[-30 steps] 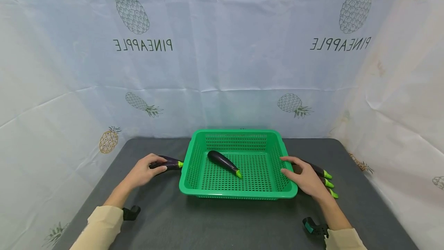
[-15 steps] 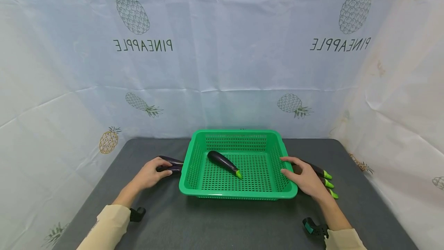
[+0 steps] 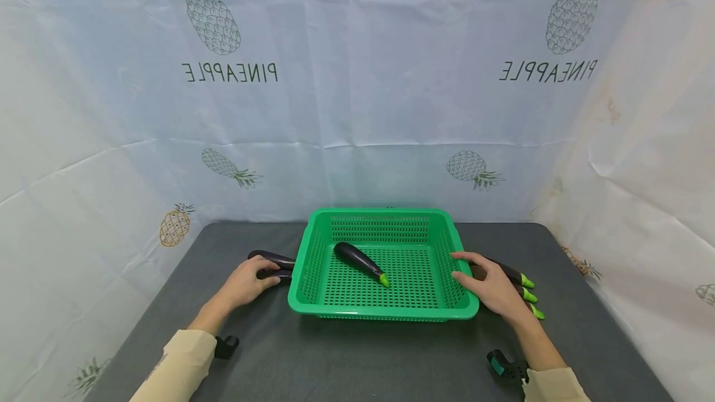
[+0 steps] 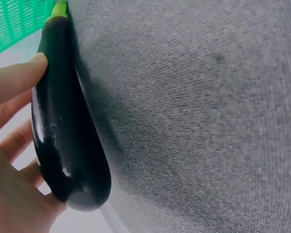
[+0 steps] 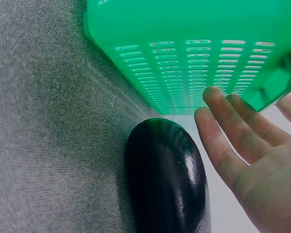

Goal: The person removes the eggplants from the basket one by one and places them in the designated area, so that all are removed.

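Our left hand (image 3: pixel 246 283) curls round one eggplant (image 3: pixel 269 264) beside the green basket (image 3: pixel 385 314); our right hand (image 3: pixel 491 287), fingers spread, hovers over three eggplants (image 3: pixel 525 293).

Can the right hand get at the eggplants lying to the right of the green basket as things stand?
Probably yes. The right hand hovers open just over the eggplants beside the green basket, fingers spread, with nothing between palm and the nearest one in the right wrist view.

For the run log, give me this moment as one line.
left hand: grips eggplant left of green basket | right hand: open above eggplants | one eggplant in basket
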### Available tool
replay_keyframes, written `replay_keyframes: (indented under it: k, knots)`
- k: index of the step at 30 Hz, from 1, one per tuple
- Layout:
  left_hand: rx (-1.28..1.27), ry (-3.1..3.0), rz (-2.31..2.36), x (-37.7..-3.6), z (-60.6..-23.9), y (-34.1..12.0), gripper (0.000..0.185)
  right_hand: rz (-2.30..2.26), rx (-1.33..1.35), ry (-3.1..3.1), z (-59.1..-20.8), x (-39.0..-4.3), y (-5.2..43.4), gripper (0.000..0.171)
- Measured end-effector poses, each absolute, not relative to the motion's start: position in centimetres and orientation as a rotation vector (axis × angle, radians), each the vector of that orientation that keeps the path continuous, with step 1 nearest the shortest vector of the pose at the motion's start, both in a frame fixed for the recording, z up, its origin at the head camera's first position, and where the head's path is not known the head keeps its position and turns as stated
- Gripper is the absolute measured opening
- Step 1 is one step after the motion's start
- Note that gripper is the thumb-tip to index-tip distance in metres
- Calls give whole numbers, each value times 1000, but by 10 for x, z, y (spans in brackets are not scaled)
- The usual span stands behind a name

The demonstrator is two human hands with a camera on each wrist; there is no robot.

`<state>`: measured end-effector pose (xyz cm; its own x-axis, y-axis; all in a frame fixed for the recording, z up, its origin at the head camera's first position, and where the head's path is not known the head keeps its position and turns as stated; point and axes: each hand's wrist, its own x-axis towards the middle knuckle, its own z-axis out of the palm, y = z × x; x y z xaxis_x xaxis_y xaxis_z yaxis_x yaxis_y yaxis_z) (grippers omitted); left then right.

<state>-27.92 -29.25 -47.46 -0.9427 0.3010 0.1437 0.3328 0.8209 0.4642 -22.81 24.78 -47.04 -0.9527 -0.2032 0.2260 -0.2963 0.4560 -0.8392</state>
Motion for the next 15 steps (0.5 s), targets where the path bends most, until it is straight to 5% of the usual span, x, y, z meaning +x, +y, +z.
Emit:
replay_keyframes:
  k: [15]
  knots:
    - [-451,-2842,-623,-277,-479,-289,32,1544,468,-2582,-468,-226,246,48]
